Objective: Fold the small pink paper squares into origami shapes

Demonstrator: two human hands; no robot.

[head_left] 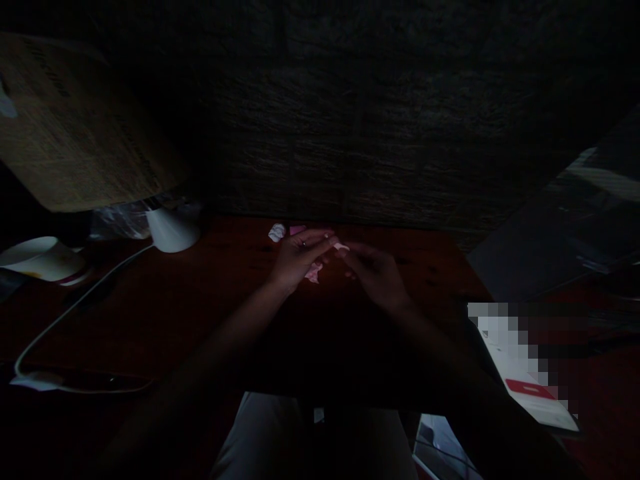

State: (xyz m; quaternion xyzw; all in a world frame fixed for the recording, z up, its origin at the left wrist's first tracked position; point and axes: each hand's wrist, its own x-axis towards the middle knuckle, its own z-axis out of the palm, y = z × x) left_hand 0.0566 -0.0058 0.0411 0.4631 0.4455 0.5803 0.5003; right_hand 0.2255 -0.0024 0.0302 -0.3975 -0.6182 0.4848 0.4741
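Note:
In the dim head view, my left hand [296, 259] and my right hand [379, 271] meet above the wooden table. Their fingertips pinch a small pale pink piece, seemingly paper [341, 247], between them. Just below my left fingers lies a crumpled pink paper [313, 273]. Behind that hand are a white crumpled paper ball [277, 232] and a flat pink piece [297, 230], partly covered by the hand. A ring shows on my left hand. Darkness and blur obscure the right fingers' detail.
On the left stands a lamp with a white base [173, 232] and a printed paper shade [90, 127]. Its white cord [80, 299] runs along the table [225, 267]. A paper cup [43, 259] lies at far left. A bright screen [543, 410] glows at right.

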